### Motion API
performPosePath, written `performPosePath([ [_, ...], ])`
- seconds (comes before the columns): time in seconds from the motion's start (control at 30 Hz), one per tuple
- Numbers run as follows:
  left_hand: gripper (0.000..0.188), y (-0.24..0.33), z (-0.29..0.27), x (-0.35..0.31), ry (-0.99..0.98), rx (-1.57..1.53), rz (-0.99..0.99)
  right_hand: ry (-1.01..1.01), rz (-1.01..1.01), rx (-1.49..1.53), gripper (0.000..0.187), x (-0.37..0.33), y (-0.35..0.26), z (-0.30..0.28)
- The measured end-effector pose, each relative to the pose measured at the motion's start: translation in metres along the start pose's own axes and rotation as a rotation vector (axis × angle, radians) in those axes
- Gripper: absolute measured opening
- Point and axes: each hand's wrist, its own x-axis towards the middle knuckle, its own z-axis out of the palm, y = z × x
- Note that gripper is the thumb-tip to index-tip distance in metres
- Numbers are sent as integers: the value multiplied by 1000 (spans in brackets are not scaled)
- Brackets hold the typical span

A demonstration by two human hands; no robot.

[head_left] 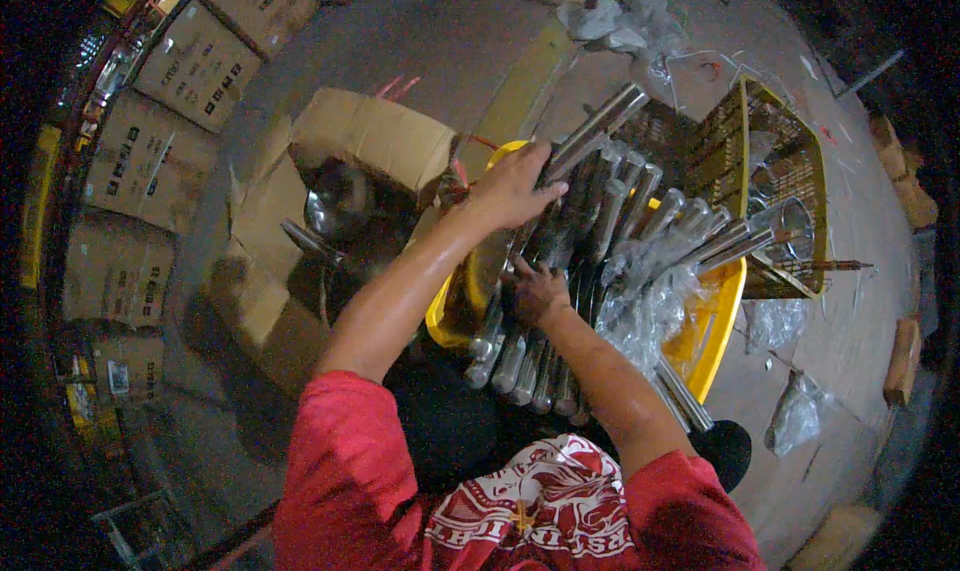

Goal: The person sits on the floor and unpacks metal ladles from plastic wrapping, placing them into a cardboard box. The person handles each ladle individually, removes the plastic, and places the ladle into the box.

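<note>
Several shiny metal tubes [610, 206] lie piled across a yellow plastic crate [712, 346], many of them parallel and sticking out over its near side. My left hand [510, 186] is closed round one metal tube [598, 131], which slants up to the far right above the pile. Lower down, my right hand [540, 293] rests on the pile, fingers apart and touching the tubes; its fingertips are partly in shadow. Crumpled clear plastic wrap [640, 316] covers some of the tubes beside my right forearm.
An open cardboard box [375, 136] with metal pieces inside stands left of the crate. A yellow mesh basket [745, 136] is at the far right. Stacked cartons [145, 151] line the left side. Plastic scraps [797, 411] lie on the floor at right.
</note>
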Motion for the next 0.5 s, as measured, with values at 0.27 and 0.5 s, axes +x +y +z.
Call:
performPosePath([
  [0.27, 54, 11, -23, 15, -103, -122, -191, 66, -7, 68, 57, 1, 1, -1],
  [0.5, 48, 45, -40, -55, -131, 40, -287, 145, -22, 41, 49, -4, 1, 5],
])
